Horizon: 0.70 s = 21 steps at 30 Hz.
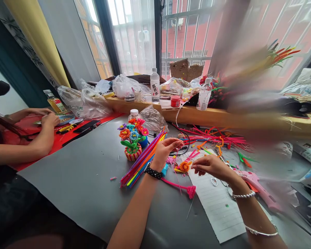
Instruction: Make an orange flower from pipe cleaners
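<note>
My left hand (166, 151), with a black watch strap at the wrist, is closed in a pinch on a thin wire. My right hand (209, 164), wearing silver bracelets, pinches the wire too, which runs faintly between the two hands. Thin pink strands dangle below the left fingers. A pink pipe-cleaner flower (191, 192) on a fuzzy stem lies beneath the hands. An orange pipe-cleaner flower (184, 166) rests between them. Beside my left hand lies a bundle of coloured pipe cleaners (142, 160). A small striped pot (133, 153) of pipe-cleaner flowers stands behind the bundle.
A lined paper sheet (217, 211) and a pink glue gun (261, 190) lie on the right. Loose pipe cleaners (223, 138) clutter the back. Bottles (154, 86) and bags stand on the wooden sill (145, 106). At left, another person's hands (50, 119) work over a dish.
</note>
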Each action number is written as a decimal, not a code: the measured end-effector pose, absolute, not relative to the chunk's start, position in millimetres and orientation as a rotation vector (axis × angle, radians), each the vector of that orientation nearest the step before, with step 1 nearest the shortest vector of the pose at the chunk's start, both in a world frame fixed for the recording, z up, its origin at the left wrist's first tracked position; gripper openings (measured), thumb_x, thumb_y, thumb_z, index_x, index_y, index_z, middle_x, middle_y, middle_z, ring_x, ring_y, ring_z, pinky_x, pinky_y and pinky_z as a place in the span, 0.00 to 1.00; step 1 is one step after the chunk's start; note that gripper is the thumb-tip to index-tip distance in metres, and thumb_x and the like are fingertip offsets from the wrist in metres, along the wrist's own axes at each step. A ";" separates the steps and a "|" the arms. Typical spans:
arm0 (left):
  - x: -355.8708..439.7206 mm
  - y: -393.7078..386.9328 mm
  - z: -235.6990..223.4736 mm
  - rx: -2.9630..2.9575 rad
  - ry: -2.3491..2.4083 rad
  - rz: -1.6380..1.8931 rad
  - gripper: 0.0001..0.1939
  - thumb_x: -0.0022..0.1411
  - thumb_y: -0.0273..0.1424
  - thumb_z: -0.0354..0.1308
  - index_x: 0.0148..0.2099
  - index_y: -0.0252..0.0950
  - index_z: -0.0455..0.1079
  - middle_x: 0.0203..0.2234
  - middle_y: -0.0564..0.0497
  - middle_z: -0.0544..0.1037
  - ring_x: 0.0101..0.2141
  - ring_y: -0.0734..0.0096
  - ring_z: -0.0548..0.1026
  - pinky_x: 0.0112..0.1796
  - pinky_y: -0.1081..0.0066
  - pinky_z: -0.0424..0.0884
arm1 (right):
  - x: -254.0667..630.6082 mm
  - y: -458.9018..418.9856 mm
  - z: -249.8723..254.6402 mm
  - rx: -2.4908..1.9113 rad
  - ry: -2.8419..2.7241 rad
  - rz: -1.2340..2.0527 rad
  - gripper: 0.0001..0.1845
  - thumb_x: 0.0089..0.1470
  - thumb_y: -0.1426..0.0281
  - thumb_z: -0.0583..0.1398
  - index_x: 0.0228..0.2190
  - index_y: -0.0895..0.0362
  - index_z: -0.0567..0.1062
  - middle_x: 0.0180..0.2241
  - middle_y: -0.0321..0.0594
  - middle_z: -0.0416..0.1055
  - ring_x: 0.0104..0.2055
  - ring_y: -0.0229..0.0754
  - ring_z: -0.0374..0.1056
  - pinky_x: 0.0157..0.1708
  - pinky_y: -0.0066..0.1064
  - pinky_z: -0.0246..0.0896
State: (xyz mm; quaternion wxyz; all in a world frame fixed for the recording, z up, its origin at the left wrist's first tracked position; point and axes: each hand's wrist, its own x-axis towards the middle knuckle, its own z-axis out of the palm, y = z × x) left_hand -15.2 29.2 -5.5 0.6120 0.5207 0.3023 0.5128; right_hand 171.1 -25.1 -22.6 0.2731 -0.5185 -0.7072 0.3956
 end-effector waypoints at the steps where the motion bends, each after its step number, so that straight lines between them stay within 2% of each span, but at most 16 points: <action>1: -14.1 28.6 -5.9 1.225 0.699 1.181 0.07 0.45 0.33 0.62 0.26 0.34 0.73 0.23 0.51 0.76 0.24 0.76 0.72 0.26 0.78 0.65 | 169.5 -25.6 -21.0 -1.401 -1.897 1.047 0.13 0.46 0.63 0.58 0.24 0.59 0.77 0.21 0.39 0.73 0.23 0.39 0.68 0.24 0.28 0.62; 5: -7.6 24.0 -7.9 1.386 0.671 1.106 0.07 0.45 0.33 0.61 0.26 0.34 0.72 0.20 0.52 0.75 0.22 0.76 0.71 0.26 0.76 0.66 | 155.8 -25.8 -15.7 -1.408 -1.805 0.939 0.10 0.45 0.64 0.59 0.26 0.57 0.78 0.26 0.41 0.75 0.30 0.42 0.69 0.31 0.30 0.62; 7: -5.6 22.3 -8.3 1.463 0.662 1.063 0.07 0.46 0.33 0.60 0.26 0.33 0.71 0.21 0.51 0.75 0.23 0.75 0.71 0.27 0.76 0.67 | 149.0 -25.6 -16.0 -1.395 -1.749 0.920 0.09 0.44 0.66 0.60 0.26 0.56 0.78 0.27 0.39 0.76 0.30 0.41 0.69 0.32 0.30 0.61; 10: -6.1 23.5 -9.0 1.564 0.718 0.987 0.11 0.48 0.34 0.58 0.33 0.32 0.71 0.27 0.48 0.76 0.28 0.72 0.73 0.30 0.74 0.68 | 147.7 -27.2 -21.1 -1.383 -1.647 0.930 0.08 0.41 0.65 0.62 0.22 0.57 0.77 0.23 0.39 0.74 0.26 0.39 0.67 0.27 0.28 0.60; 13: -9.2 27.8 -13.2 1.866 1.002 0.789 0.16 0.51 0.35 0.56 0.41 0.32 0.70 0.34 0.47 0.76 0.33 0.69 0.73 0.33 0.74 0.68 | 158.0 -31.3 -29.7 -1.363 -1.475 0.938 0.12 0.41 0.62 0.62 0.24 0.59 0.76 0.22 0.40 0.73 0.24 0.38 0.67 0.23 0.27 0.61; 18: -9.8 30.4 -29.7 2.129 1.330 0.438 0.15 0.39 0.37 0.63 0.30 0.34 0.74 0.27 0.47 0.77 0.31 0.63 0.72 0.31 0.70 0.64 | 177.9 -36.2 -42.1 -1.293 -1.172 0.903 0.15 0.41 0.60 0.62 0.27 0.59 0.74 0.28 0.39 0.71 0.28 0.36 0.68 0.27 0.26 0.64; 21: -4.7 28.4 -37.2 2.170 1.349 0.341 0.15 0.38 0.36 0.64 0.32 0.36 0.74 0.28 0.47 0.77 0.31 0.62 0.72 0.30 0.71 0.62 | 181.1 -36.3 -45.1 -1.267 -1.094 0.902 0.13 0.39 0.62 0.63 0.26 0.59 0.74 0.20 0.33 0.67 0.19 0.29 0.61 0.17 0.21 0.57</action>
